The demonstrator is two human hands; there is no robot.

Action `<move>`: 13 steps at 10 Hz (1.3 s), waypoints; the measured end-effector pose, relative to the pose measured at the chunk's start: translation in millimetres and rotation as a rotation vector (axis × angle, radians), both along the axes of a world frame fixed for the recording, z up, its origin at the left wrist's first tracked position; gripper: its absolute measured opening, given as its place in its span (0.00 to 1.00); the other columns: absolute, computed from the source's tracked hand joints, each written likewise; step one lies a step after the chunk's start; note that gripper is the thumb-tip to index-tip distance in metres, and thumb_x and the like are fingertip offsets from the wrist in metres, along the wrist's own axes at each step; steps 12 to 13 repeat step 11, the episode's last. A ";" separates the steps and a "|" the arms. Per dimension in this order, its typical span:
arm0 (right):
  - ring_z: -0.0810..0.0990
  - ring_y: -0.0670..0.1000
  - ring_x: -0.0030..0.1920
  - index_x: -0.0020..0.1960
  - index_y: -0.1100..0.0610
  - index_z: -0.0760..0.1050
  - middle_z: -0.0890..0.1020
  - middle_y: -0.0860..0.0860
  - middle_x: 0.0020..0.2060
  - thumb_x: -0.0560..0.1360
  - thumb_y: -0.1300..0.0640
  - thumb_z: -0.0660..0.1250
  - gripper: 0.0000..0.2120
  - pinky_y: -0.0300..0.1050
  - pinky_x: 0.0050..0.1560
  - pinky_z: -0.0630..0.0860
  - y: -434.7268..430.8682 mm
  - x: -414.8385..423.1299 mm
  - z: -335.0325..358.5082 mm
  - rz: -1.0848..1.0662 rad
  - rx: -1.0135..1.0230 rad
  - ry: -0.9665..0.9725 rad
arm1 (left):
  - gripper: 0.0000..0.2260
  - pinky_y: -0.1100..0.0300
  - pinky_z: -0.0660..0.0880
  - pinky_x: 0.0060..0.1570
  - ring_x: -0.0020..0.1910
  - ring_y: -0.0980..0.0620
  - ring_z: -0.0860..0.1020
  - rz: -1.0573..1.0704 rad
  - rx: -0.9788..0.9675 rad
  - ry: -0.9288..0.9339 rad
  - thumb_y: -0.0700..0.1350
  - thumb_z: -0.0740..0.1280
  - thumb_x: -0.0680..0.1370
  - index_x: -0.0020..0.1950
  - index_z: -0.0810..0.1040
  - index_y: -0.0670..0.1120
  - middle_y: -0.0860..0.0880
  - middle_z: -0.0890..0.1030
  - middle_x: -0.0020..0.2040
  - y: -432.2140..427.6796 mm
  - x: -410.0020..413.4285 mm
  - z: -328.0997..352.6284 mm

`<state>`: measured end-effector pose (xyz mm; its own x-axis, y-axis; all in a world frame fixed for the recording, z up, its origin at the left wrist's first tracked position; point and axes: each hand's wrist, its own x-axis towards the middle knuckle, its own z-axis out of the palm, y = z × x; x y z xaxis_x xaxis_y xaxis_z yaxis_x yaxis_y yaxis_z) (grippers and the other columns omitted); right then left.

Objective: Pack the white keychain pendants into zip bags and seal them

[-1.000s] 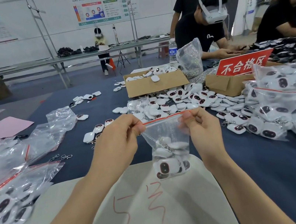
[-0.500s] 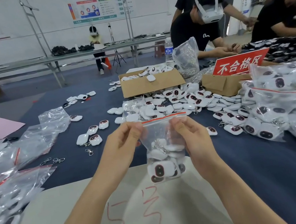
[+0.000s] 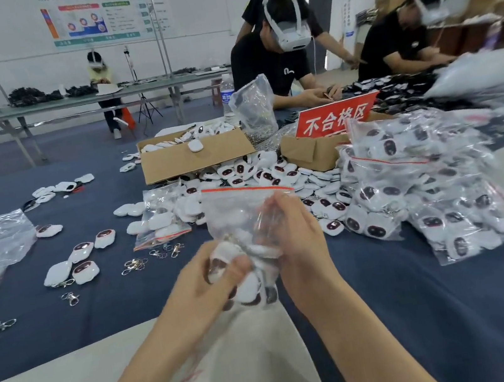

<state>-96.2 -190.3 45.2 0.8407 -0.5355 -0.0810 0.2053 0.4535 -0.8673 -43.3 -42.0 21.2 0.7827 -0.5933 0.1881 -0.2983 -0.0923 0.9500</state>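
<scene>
Head view: both hands hold a clear zip bag [image 3: 234, 210] above the near part of the blue table [image 3: 393, 300]. Its bottom, bulging with white pendants [image 3: 250, 290], sits in the curled left hand [image 3: 206, 284]. The right hand [image 3: 297, 233] grips its right side. More filled bags [image 3: 425, 189] lie heaped at right.

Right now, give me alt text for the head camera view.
Two hands hold a zip bag of white pendants over a blue table, the left hand gripping its filled bottom, the right hand its side. Loose pendants, filled bags and cardboard boxes lie beyond.
</scene>
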 end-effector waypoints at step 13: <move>0.80 0.44 0.55 0.48 0.45 0.86 0.85 0.42 0.50 0.78 0.52 0.66 0.09 0.42 0.54 0.77 -296.0 -48.8 33.1 -0.677 -0.254 0.085 | 0.09 0.62 0.80 0.41 0.46 0.52 0.85 -0.248 -0.261 0.143 0.43 0.63 0.82 0.57 0.80 0.54 0.53 0.86 0.50 -297.5 21.3 104.5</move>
